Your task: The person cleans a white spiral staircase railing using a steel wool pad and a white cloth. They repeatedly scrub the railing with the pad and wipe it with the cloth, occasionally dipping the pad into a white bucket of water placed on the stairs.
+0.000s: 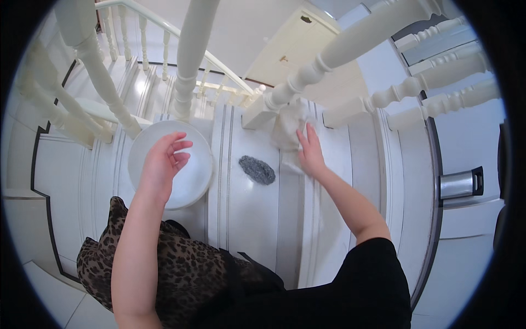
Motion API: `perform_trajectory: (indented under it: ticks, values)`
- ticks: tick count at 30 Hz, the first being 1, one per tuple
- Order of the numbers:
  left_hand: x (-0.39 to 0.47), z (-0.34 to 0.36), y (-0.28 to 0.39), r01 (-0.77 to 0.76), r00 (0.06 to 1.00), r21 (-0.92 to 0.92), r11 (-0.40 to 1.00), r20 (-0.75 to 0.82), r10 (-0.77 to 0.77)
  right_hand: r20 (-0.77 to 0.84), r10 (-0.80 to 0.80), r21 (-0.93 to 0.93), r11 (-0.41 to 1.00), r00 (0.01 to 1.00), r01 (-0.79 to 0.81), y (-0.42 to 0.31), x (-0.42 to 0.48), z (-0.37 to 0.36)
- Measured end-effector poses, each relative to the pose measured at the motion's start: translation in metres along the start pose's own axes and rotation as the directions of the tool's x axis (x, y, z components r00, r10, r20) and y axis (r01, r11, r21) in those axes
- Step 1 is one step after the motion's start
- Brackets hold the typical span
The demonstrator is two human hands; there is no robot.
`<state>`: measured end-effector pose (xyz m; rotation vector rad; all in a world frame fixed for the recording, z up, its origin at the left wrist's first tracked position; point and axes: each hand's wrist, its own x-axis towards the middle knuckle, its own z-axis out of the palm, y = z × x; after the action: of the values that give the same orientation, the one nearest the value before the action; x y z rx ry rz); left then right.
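Observation:
My left hand (165, 161) hovers above a round white basin (144, 189), its fingers loosely curled and apart with nothing in them. The basin stands on a stair tread at left and seems to hold clear liquid. My right hand (311, 154) is on a pale cloth (287, 125), fingers stretched out over it. Blurred, the cloth lies against the foot of a cream baluster (263, 111) and hangs over a step edge. Between my hands, a dark grey scouring pad of tangled fibre (257, 170) lies on a white tread (250, 222).
Turned balusters (187, 78) rise along the far side of the stairs. Beyond them, a lower flight with a handrail (230, 72) and a cream door (287, 53) show. At right is a silver bin with a black end (460, 185). My leopard-print clothing (185, 263) covers the lower left.

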<state>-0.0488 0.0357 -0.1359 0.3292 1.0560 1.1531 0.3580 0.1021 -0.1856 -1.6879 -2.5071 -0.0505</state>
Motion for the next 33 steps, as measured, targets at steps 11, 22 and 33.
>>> perform_trajectory:
  ticks: [11,22,33]
  values:
    - [-0.012,0.023,0.005,0.025,0.994,0.025,0.999,0.103,-0.028,0.311,0.042,0.113,0.99,0.949,-0.081,-0.098,-0.194,-0.069]
    - [-0.002,0.014,0.005,-0.011,1.0,0.022,1.0,0.009,0.011,-0.118,0.243,-0.047,0.967,0.963,-0.25,-0.011,0.018,0.009]
    - [-0.004,-0.018,0.009,-0.043,0.996,-0.058,0.997,-0.078,0.038,0.409,0.631,0.871,-0.055,0.659,-0.487,-0.062,0.047,-0.039]
